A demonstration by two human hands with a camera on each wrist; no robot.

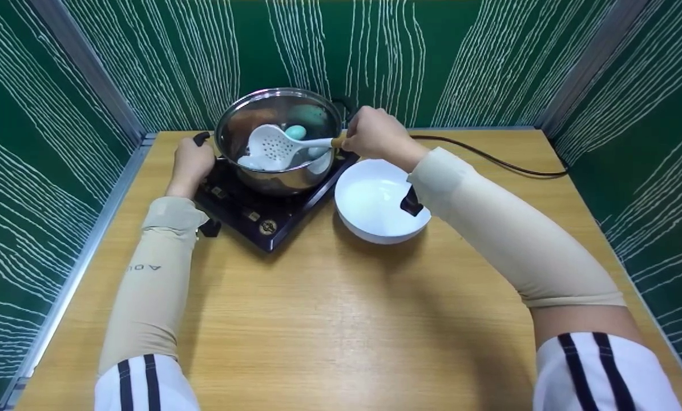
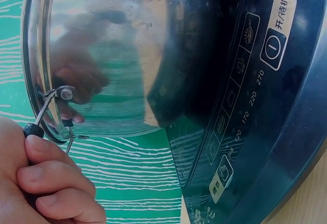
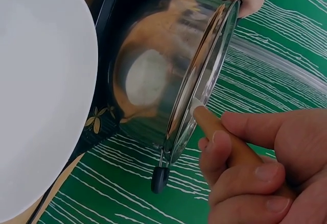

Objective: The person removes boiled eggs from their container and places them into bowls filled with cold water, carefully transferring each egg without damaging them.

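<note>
My left hand (image 1: 192,162) grips the black side handle (image 2: 33,131) of a steel pot (image 1: 283,181). The pot stands on a black induction cooker (image 1: 243,214). In my right hand (image 1: 375,134) is a white slotted ladle (image 1: 273,147), held by its wooden handle (image 3: 227,138), with its perforated bowl inside the pot's rim. A pale green egg (image 1: 295,132) shows just behind the ladle. Other pale rounded shapes lie in the pot, partly hidden by the ladle and the rim. Below my right wrist sits a white bowl (image 1: 369,197), with nothing visible in it.
A dark cord (image 1: 489,157) runs along the back right of the wooden table (image 1: 329,319). Green panels (image 1: 375,63) with white wavy lines stand behind and at both sides. The far pot handle (image 3: 160,179) sticks out near my right hand.
</note>
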